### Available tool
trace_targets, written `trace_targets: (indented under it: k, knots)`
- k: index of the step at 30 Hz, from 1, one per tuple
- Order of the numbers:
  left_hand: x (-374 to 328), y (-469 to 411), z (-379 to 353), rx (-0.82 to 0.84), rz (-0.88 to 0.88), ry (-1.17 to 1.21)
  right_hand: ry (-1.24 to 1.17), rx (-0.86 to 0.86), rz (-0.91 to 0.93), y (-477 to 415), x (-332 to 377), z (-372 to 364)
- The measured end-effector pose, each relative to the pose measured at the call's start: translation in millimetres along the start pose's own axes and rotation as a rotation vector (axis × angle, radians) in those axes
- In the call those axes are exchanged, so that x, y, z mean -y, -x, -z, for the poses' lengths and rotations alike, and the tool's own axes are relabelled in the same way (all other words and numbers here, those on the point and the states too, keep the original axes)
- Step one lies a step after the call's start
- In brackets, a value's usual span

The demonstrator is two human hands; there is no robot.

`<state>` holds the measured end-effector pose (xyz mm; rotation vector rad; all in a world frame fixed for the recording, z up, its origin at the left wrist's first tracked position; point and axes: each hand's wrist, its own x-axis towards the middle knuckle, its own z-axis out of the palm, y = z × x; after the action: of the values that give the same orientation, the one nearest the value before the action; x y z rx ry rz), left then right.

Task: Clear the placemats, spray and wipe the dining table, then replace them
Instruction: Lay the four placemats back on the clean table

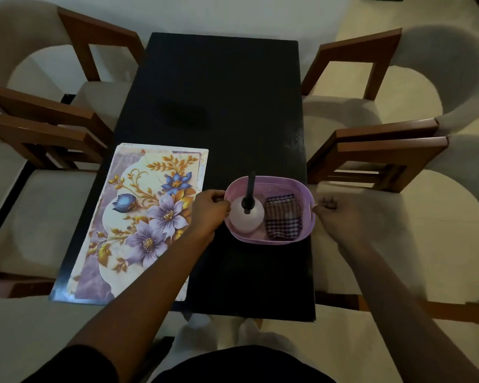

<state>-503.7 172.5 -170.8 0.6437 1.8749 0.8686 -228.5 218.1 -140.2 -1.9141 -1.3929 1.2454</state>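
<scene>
A floral placemat (138, 217) lies on the left near part of the black dining table (221, 106). To its right stands a purple plastic basket (285, 183) holding a pale spray bottle (246, 219) with a black nozzle and a folded checked cloth (282, 217). My left hand (209, 211) grips the basket's left rim. My right hand (335, 214) has curled fingers at the basket's right handle; whether it grips the handle is hard to tell.
Wooden chairs with cream seats (371, 111) stand along both long sides of the table, two on the left (39, 205) and two on the right. The basket sits close to the table's right edge (309, 244).
</scene>
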Motion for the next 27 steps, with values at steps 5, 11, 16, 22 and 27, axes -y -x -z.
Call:
trace_targets:
  k: [5, 11, 16, 22, 27]
  knots:
    - [0, 1, -3, -0.063, 0.017, 0.056, -0.077, 0.013, -0.042, -14, -15, -6]
    - [10, 10, 12, -0.129, 0.019, 0.165, -0.104, 0.105, -0.101, -14, -7, -13]
    - [37, 48, 76, -0.256, -0.012, 0.353, -0.049, 0.205, -0.059, 9, 36, -48]
    - [103, 137, 188, -0.478, 0.027, 0.529, -0.001, 0.484, 0.08, 74, 84, -142]
    - [185, 234, 265, -0.694, 0.043, 0.623, 0.052, 0.665, 0.238, 175, 98, -238]
